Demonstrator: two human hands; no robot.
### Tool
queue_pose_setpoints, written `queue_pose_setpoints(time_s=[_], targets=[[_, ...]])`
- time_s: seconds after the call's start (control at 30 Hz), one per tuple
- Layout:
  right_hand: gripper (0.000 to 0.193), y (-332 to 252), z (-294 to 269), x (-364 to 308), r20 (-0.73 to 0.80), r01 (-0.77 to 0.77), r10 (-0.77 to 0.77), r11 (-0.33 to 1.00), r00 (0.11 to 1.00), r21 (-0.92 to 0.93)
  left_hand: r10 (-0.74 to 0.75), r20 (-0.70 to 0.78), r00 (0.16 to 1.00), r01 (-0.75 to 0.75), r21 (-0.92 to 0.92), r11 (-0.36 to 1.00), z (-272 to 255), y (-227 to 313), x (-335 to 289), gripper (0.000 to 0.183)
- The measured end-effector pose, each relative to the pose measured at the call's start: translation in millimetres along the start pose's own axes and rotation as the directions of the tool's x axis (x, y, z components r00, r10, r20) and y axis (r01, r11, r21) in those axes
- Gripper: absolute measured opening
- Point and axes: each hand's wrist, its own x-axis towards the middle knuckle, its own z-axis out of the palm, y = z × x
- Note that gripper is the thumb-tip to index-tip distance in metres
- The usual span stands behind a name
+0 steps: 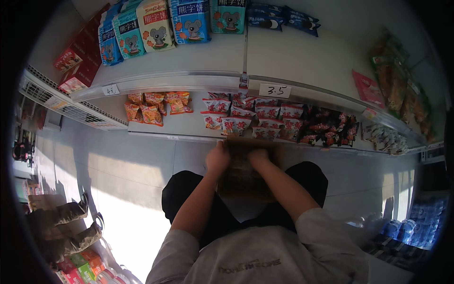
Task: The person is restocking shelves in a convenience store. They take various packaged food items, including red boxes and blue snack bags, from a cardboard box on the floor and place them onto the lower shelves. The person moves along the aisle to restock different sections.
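A brown cardboard box (246, 183) stands between my knees, its top open toward the shelf. My left hand (218, 160) is closed on the box's left wall near the top. Within the opening, my right hand (258, 159) has its fingers curled; shadow hides what they hold, if anything. The box's contents are too dark to make out. Just beyond it, on the low shelf, small red-and-white snack packets (236, 125) lie in rows. To their left sit orange snack packets (152, 113), and to their right dark packets (326, 127).
Above, the upper shelf (293, 59) juts out, with blue, teal and cream bags (191, 23) and dark blue packets (283, 19). A wire rack (71, 102) stands left. Wrapped bottles (423, 222) are at far right. Another person's legs (66, 222) show at left.
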Motion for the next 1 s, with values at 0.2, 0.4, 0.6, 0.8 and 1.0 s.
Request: queue_pose_setpoints(time_s=[0.2,0.4,0.6,0.8,1.0], targets=[[0.028,15,23,-12,-0.081,-0.011,0.017,0.997,0.997,0.074,0.006,-0.026,1.0,-0.007,-0.06,0.998,16,-7,4,0.036],[0.04,13,57,17,-0.131,-0.025,0.041,0.992,0.991,0.12,0.232,0.254,0.939,-0.163,-0.264,0.951,60,-100,-12,0.051],[0.041,9,110,41,-0.638,-0.059,0.273,0.94,0.72,0.335,0.118,0.466,0.877,0.059,-0.349,0.935,2,-27,-57,0.05],[0.043,-19,67,-65,-0.06,-0.144,0.192,0.878,0.98,0.456,-0.089,0.578,0.811,0.341,-0.342,0.876,-46,48,-122,0.046],[0.046,-17,-5,-196,0.098,-0.379,0.434,0.629,0.896,0.679,-0.106,0.644,0.757,0.354,-0.27,0.895,-120,141,-204,0.048]])
